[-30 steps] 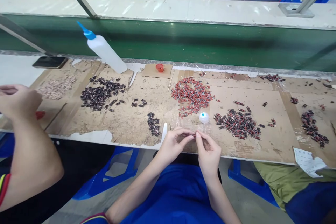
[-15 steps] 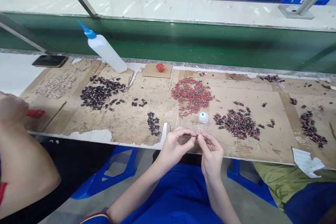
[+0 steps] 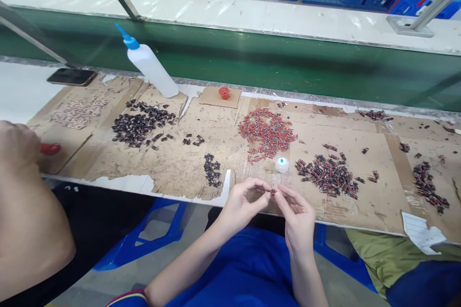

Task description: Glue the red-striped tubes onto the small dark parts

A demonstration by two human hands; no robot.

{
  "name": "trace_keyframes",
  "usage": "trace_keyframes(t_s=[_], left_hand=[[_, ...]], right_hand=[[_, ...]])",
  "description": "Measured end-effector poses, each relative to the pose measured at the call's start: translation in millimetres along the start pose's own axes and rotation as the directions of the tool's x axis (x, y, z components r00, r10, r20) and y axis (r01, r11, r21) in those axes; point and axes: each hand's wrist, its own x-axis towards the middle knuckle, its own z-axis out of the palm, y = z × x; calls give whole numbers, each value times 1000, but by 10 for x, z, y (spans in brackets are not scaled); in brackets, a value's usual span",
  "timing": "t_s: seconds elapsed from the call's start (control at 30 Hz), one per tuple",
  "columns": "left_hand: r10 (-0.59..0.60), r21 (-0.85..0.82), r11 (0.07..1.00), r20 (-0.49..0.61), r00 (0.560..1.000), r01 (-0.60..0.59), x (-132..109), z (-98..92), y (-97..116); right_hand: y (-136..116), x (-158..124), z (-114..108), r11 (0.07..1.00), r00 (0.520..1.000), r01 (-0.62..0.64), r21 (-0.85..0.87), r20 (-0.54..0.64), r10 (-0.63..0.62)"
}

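Note:
My left hand (image 3: 242,204) pinches a small red and black part (image 3: 272,192) between thumb and forefinger, over the table's front edge. The thumb and forefinger of my right hand (image 3: 298,213) close on the part's right end, their tips partly covering it. Just beyond my fingers stands a small white bottle (image 3: 282,165) with a blue tip. Behind it spreads a pile of loose red parts (image 3: 266,132). To the right lies a heap of red and black parts (image 3: 333,175); to the left, a small cluster of black parts (image 3: 212,171).
Farther left are a larger black pile (image 3: 133,129), pale pieces (image 3: 79,111) and a phone (image 3: 72,76). A large white squeeze bottle (image 3: 153,69) leans near a red cup (image 3: 224,92). A neighbour's arm (image 3: 29,201) reaches in at left. Torn paper (image 3: 423,231) overhangs the front edge.
The camera view has shifted slightly. My right hand has moved a little to the right, and more of the red and black part shows between my fingertips.

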Motion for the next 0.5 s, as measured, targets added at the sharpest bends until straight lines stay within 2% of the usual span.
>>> trace_keyframes(t_s=[0.1,0.13,0.2,0.23,0.27,0.33,0.4,0.47,0.5], left_hand=[[47,41,998,60,997,-50,1,-33,21],[72,85,993,59,996,-77,11,-74,24],[148,236,961,-2,989,-143,47,-210,9],[197,336,927,-51,979,-169,73,-302,-10],[248,449,876,-101,964,-178,101,-405,-35],[302,657,743,-163,939,-126,159,-621,-93],[316,797,604,-243,917,3,206,-807,-142],[318,870,487,-265,910,83,241,-933,-166],[311,890,445,-258,915,100,255,-972,-168]], right_hand=[[-81,-35,-7,972,970,166,-164,-148,-191],[-105,-16,-36,952,940,215,-217,-217,-262],[-145,73,-140,903,847,290,-316,-354,-396],[-161,137,-209,878,798,312,-364,-400,-450],[-175,208,-283,849,769,328,-415,-404,-495],[-188,347,-420,729,740,381,-569,-285,-609],[-173,459,-500,513,702,445,-735,-70,-709],[-123,536,-501,322,677,517,-793,149,-720],[-87,565,-476,259,672,546,-797,232,-704]])
